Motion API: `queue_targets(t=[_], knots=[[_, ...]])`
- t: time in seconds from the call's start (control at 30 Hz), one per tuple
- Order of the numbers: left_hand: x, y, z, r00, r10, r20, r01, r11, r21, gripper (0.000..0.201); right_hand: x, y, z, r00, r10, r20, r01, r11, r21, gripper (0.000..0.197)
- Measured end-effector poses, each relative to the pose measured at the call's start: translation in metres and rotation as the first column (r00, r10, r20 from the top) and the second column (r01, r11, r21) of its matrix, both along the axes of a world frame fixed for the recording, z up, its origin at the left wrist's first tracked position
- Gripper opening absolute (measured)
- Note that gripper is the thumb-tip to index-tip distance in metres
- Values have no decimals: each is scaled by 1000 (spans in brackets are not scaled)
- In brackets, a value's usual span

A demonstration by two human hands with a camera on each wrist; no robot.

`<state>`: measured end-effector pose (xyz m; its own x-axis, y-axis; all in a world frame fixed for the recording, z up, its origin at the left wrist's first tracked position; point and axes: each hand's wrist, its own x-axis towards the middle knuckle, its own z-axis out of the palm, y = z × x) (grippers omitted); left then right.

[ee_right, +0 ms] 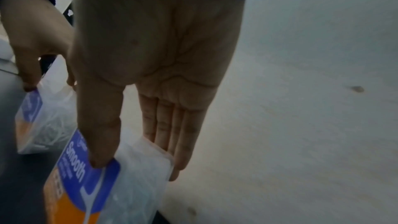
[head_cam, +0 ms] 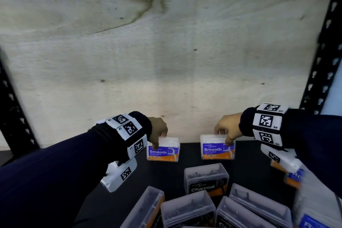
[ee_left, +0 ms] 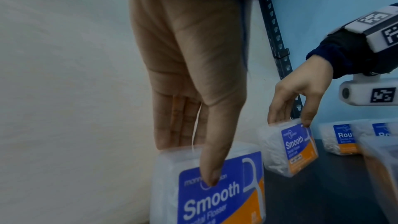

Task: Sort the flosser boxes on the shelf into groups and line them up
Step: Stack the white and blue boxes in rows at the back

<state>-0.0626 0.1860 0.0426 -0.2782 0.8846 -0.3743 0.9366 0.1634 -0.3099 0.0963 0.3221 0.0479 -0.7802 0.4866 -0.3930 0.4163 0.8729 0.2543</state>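
1. Left hand (head_cam: 157, 129): pinching the left Smooth flosser box (head_cam: 163, 151) from above, thumb on its blue label, fingers behind.
2. Left Smooth flosser box: upright on the black shelf (head_cam: 188, 153), near the plywood back panel (head_cam: 166, 52).
3. Right hand (head_cam: 228, 129): pinching the right Smooth flosser box (head_cam: 217, 147) likewise, apart from the first.
4. In front: Charcoal box (head_cam: 206, 178); far right, Round boxes (ee_left: 340, 137).

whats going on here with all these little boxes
A person is sorting flosser boxes on a dark shelf. The left hand pinches one Smooth box and the right hand pinches another Smooth box, both upright near the back wall with a gap between them. Charcoal boxes sit jumbled in front, Round boxes off to the right.
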Motion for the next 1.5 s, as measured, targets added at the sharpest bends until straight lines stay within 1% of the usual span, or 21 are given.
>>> queue_targets(t=[0.2,0.4,0.6,0.77,0.93,1.07,1.23,1.37,1.5], knots=[[-7,-50,29,997,77,7,-77,994,79,53,3,-29,40,984,60,-168,-59,998,8,47],[-23,-138,55,973,231,-25,-226,965,136,51,-22,-91,67,929,188,-318,-200,980,-5,48],[-40,-223,65,913,403,-68,-385,903,188,51,-62,-160,75,870,329,-367,-353,936,1,50],[-51,-259,65,876,473,-95,-446,868,218,48,-91,-199,69,866,359,-348,-399,916,-48,57],[-71,-266,61,869,485,-98,-457,862,219,49,-117,-219,59,886,371,-278,-394,919,-32,61],[-87,-257,54,886,455,-87,-435,882,180,50,-138,-223,51,894,379,-236,-399,916,-37,58],[-112,-240,38,917,397,-32,-392,915,98,53,-160,-223,37,903,405,-146,-415,909,-45,53],[-129,-228,22,922,385,-25,-385,923,17,57,-175,-222,22,900,427,-83,-433,899,-69,51],[-139,-221,11,921,388,-19,-389,919,-68,55,-189,-223,9,892,452,-20,-451,885,-113,49]])
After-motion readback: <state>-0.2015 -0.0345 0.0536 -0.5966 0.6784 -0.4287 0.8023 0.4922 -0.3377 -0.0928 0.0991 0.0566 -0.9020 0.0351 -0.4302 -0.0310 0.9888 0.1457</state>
